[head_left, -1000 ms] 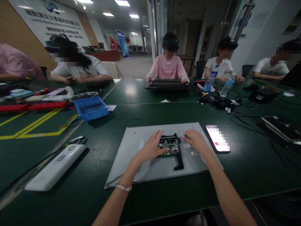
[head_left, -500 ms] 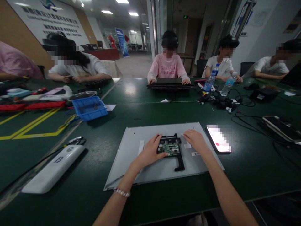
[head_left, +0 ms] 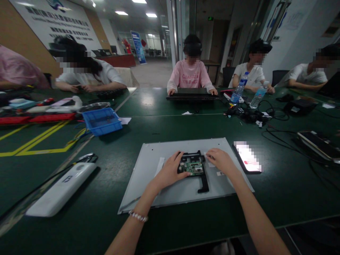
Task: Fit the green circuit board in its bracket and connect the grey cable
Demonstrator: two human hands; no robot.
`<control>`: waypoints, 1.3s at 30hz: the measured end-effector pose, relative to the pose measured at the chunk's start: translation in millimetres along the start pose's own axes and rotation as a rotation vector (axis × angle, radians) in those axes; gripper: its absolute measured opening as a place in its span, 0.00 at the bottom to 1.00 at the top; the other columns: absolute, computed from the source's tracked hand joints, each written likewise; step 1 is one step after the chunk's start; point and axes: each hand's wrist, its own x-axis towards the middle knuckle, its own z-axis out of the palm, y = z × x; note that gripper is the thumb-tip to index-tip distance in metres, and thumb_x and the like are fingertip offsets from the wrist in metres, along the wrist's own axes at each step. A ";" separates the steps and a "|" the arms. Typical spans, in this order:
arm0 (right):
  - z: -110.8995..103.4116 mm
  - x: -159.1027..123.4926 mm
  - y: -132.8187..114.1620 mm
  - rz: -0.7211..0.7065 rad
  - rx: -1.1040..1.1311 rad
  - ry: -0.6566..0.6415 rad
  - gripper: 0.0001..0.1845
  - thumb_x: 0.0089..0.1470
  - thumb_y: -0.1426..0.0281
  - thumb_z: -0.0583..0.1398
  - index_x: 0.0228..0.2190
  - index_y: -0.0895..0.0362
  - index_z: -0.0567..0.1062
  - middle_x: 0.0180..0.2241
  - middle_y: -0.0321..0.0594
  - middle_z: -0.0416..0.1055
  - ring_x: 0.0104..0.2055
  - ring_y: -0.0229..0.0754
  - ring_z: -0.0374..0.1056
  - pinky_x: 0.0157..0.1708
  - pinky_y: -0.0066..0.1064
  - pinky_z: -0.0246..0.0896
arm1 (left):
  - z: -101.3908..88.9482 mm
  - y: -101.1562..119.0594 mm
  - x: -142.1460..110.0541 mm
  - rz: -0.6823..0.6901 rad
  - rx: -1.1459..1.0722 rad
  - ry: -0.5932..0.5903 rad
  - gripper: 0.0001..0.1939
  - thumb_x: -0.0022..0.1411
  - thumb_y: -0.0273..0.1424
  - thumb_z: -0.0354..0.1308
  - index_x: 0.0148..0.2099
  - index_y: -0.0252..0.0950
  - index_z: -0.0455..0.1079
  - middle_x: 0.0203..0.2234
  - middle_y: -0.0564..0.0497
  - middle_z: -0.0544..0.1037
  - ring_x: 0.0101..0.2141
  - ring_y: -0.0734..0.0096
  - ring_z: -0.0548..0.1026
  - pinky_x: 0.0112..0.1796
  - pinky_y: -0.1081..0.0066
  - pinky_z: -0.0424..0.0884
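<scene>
A grey metal panel (head_left: pixel 164 191) lies flat on the green table in front of me. On its middle sits a black plastic bracket (head_left: pixel 202 180) holding a small green circuit board (head_left: pixel 193 166). My left hand (head_left: pixel 168 171) grips the left edge of the board and bracket, fingers curled round it. My right hand (head_left: pixel 221 160) rests at the bracket's right edge, fingertips bent down on the panel beside small white labels; whether it holds anything is hidden.
A lit phone (head_left: pixel 247 157) lies right of the panel. A white oblong device (head_left: pixel 62 189) lies at the left, a blue tray (head_left: pixel 102 121) behind it. Cables and water bottles (head_left: pixel 238 92) sit at the right. Several people sit across the table, one with a black keyboard-like unit (head_left: pixel 192 95).
My left hand has slid leftward off the top of the circuit board to its left edge, uncovering the board. My right hand has stayed at the bracket's right side.
</scene>
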 end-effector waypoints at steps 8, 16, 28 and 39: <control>0.9 -0.6 -0.1 0.001 -0.015 0.006 0.12 0.58 0.69 0.54 0.42 0.57 0.73 0.41 0.42 0.71 0.44 0.40 0.65 0.44 0.28 0.57 | 4.2 -4.9 -0.5 0.012 0.030 0.011 0.44 0.55 0.51 0.53 0.65 0.34 0.43 0.63 0.39 0.49 0.60 0.49 0.53 0.57 0.55 0.54; 2.2 0.6 -2.9 0.004 -0.056 0.038 0.12 0.60 0.71 0.52 0.38 0.58 0.75 0.38 0.42 0.73 0.42 0.40 0.67 0.42 0.28 0.58 | 5.2 -6.1 -0.8 0.010 0.030 -0.005 0.44 0.55 0.52 0.52 0.66 0.33 0.42 0.63 0.38 0.49 0.60 0.49 0.52 0.57 0.53 0.52; 2.2 4.7 -10.1 0.044 -0.038 0.225 0.12 0.60 0.71 0.51 0.38 0.57 0.74 0.40 0.42 0.73 0.42 0.41 0.67 0.42 0.30 0.59 | 1.2 -1.5 -1.1 0.001 0.047 -0.006 0.44 0.55 0.50 0.54 0.65 0.31 0.44 0.63 0.37 0.50 0.60 0.49 0.53 0.57 0.54 0.54; 8.6 41.4 -45.5 -0.157 -0.240 0.082 0.09 0.58 0.76 0.53 0.34 0.58 0.74 0.35 0.43 0.73 0.41 0.43 0.66 0.42 0.32 0.56 | 3.1 -2.6 -1.8 0.020 0.045 0.011 0.44 0.55 0.50 0.54 0.65 0.31 0.43 0.62 0.36 0.50 0.60 0.49 0.54 0.57 0.54 0.54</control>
